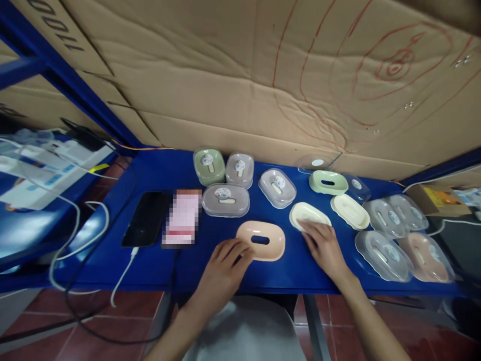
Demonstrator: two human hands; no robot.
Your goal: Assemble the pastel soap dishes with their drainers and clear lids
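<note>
Blue, the desk is carrying a peach dish; the left hand is touching its left rim, fingers half-curled. The right hand is resting bent fingers on a cream dish; whether either is gripping, I cannot tell. Behind, a green dish is sitting.

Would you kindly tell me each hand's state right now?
Left hand: at the edge of the peach dish; grip unclear.
Right hand: at the left white dish; grip unclear.
</note>
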